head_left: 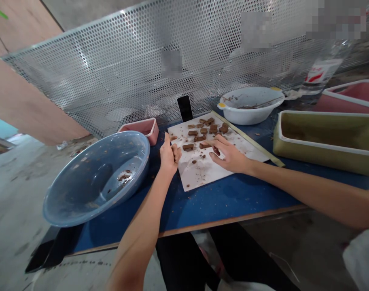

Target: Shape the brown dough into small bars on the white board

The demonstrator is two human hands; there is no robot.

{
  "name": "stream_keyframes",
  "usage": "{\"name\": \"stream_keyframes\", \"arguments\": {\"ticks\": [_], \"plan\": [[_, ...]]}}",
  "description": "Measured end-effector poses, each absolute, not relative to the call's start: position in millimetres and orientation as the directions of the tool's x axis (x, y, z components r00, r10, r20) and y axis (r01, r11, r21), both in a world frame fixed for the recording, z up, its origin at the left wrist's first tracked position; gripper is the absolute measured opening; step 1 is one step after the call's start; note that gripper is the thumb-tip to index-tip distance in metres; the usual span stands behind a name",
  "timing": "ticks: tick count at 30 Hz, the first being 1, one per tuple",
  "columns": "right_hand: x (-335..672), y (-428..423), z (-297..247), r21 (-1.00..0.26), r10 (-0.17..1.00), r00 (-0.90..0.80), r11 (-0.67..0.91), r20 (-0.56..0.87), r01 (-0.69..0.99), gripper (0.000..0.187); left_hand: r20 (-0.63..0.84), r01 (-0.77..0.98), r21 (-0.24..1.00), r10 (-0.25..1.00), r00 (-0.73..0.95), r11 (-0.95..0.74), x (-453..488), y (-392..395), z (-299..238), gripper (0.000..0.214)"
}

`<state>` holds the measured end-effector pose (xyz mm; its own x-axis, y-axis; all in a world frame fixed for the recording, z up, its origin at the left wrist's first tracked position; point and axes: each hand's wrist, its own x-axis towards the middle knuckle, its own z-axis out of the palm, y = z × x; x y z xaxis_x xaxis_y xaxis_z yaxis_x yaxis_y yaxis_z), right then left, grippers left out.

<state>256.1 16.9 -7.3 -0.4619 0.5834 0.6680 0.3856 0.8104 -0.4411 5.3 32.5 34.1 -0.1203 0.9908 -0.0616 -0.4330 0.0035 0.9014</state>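
Observation:
On a white board (190,178) lie several small brown clay-like pieces (188,147), some shaped like short bars, amid scattered crumbs. My left hand (170,154) is at the board's left edge, its fingers curled in and the index finger or thumb pointing up. Whatever it may hold is hidden by the fingers. Over the right part of the board, my right hand (230,155) reaches in with fingers apart. Its index fingertip touches or hovers at a brown bar (204,145) in the near row; the thumb stays apart below.
A large blue basin (96,178) with brown bits stands left, beside a small pink box (153,131). Behind the board a phone (185,108) leans on perforated metal mesh (126,60). At right are a white basin (248,117), an olive planter (324,155) and a bottle (321,74).

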Motion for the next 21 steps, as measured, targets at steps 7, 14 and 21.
{"name": "stream_keyframes", "arguments": {"ticks": [7,14,21], "plan": [[256.2,15.0,-4.9,-0.463,0.597,-0.471,0.802,0.650,0.377,0.046,-0.083,-0.483,0.874,0.996,-0.045,0.051,-2.4,29.3,45.7,0.060],[255.9,14.8,-5.4,-0.464,0.594,-0.476,0.804,0.649,0.371,0.047,0.067,-0.429,0.894,0.985,-0.156,-0.129,-0.6,31.2,42.9,0.038],[256.0,16.5,-8.1,-0.461,0.593,-0.461,0.804,0.660,0.376,0.046,0.054,-0.442,0.888,0.983,-0.176,-0.128,5.5,35.8,36.6,0.040]]}}
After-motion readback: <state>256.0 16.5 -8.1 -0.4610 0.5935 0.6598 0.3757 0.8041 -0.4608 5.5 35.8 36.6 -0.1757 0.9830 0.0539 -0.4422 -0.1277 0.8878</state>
